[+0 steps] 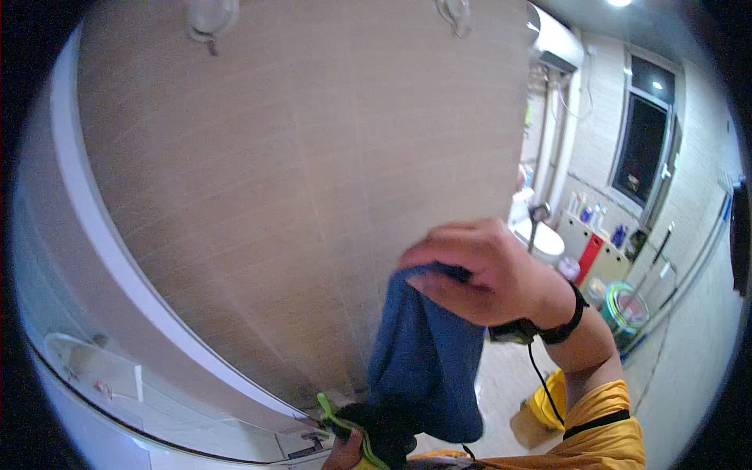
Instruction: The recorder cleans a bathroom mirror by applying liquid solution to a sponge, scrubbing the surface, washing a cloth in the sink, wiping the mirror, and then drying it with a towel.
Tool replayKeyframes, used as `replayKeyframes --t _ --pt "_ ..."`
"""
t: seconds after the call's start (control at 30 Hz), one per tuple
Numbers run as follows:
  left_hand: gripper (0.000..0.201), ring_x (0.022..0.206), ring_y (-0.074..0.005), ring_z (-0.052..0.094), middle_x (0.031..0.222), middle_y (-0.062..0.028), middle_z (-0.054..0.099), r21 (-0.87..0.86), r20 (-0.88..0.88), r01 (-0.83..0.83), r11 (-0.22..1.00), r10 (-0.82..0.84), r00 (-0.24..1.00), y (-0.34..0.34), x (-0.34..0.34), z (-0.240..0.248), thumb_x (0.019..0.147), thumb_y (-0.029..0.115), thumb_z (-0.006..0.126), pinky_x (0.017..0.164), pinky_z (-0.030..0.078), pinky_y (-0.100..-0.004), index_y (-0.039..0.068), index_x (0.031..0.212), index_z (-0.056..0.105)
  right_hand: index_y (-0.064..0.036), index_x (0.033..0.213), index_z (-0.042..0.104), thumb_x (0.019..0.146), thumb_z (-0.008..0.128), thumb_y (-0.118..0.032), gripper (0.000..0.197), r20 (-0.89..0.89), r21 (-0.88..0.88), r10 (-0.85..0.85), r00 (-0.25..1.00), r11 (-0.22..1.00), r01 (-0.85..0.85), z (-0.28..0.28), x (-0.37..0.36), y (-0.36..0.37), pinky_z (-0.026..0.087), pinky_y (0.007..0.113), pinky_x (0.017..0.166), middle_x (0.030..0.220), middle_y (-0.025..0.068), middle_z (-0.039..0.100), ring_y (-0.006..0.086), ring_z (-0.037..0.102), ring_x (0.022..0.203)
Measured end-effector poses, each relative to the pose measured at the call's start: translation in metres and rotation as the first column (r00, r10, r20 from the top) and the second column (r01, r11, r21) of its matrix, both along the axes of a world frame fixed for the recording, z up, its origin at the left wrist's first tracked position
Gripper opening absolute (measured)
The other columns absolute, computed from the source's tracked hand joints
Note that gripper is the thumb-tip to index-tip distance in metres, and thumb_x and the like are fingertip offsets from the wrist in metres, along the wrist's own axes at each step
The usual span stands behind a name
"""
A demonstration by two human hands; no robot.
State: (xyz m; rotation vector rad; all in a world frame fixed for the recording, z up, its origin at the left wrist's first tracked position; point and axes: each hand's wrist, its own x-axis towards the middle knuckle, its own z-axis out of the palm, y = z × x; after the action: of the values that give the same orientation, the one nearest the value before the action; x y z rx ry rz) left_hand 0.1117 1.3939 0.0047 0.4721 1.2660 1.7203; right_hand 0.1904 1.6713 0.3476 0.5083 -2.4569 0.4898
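Note:
In front of my chest my right hand (478, 270), raised and bent at the wrist, pinches the upper edge of a blue cloth (431, 352). The cloth hangs down in folds from thumb and fingers; whether it is a towel or a garment I cannot make out. A black strap with a small dark device (521, 330) and a cable sits on my right wrist. Low in the picture, only a small part of my left hand (345, 453) shows, beside a dark item (384, 427) and a bright green cord (323, 403). Its fingers are hidden.
A large brown panel (274, 157) with two hooks stands close ahead, beside a white frame (102, 204). To the right are a toilet (544, 239), bottles on a ledge (595, 213), a bucket (625, 305), a yellow container (548, 399) and long poles along the wall.

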Motion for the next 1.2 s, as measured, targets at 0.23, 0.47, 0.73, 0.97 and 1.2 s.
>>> replayKeyframes --t 0.23,0.47,0.73,0.97,1.2 --pt "0.06 0.125 -0.0247 0.055 0.139 -0.0109 0.056 -0.019 0.012 -0.237 0.971 0.237 0.971 -0.025 0.025 -0.008 0.091 0.013 0.067 0.11 0.043 -0.0417 0.007 0.146 0.044 -0.0036 0.105 0.064 0.091 0.071 -0.014 0.018 -0.545 0.256 0.059 0.837 0.962 0.099 0.1 -0.1 -0.025 0.057 0.034 0.076 0.092 0.0117 0.067 0.0249 0.07 0.083" --pt "0.06 0.126 -0.0245 0.055 0.14 -0.011 0.056 -0.035 0.021 -0.322 0.946 0.323 0.946 -0.048 0.04 -0.01 0.091 0.013 0.067 0.11 0.042 -0.0416 0.007 0.146 0.044 0.0007 0.1 0.069 0.085 0.067 0.001 0.015 -0.739 0.243 0.218 0.637 0.969 -0.05 0.156 -0.14 -0.07 0.056 0.042 0.076 0.096 0.0198 0.065 0.0373 0.066 0.087" --pt "0.061 0.127 -0.0243 0.055 0.14 -0.011 0.056 -0.043 -0.017 -0.261 0.964 0.261 0.965 -0.058 0.018 -0.007 0.09 0.014 0.069 0.11 0.042 -0.0414 0.007 0.146 0.045 -0.001 0.12 0.065 0.088 0.063 -0.008 0.033 -0.686 0.256 0.019 0.728 0.942 0.217 0.131 -0.142 -0.048 0.052 0.047 0.093 0.125 0.0248 0.059 0.0405 0.063 0.109" --pt "0.062 0.127 -0.0241 0.054 0.141 -0.011 0.056 -0.124 -0.117 -0.02 0.992 0.006 0.993 -0.066 -0.013 0.027 0.089 0.014 0.069 0.111 0.042 -0.0412 0.007 0.145 0.045 0.0013 0.126 0.054 0.093 0.05 -0.012 0.035 -0.673 0.036 -0.015 0.739 0.998 0.054 0.049 -0.154 -0.059 0.057 0.051 0.066 0.101 0.0238 0.061 0.0446 0.066 0.077" --pt "0.063 0.128 -0.0239 0.054 0.141 -0.011 0.056 -0.064 -0.267 0.474 0.878 -0.473 0.84 0.06 -0.026 0.039 0.088 0.015 0.07 0.111 0.041 -0.041 0.007 0.145 0.046 -0.0141 0.149 0.046 0.091 0.065 -0.015 0.061 -0.063 -0.025 -0.125 0.99 0.992 0.124 -0.124 -0.01 0.024 0.054 0.038 0.056 0.104 0.0118 0.061 0.0286 0.065 0.07"
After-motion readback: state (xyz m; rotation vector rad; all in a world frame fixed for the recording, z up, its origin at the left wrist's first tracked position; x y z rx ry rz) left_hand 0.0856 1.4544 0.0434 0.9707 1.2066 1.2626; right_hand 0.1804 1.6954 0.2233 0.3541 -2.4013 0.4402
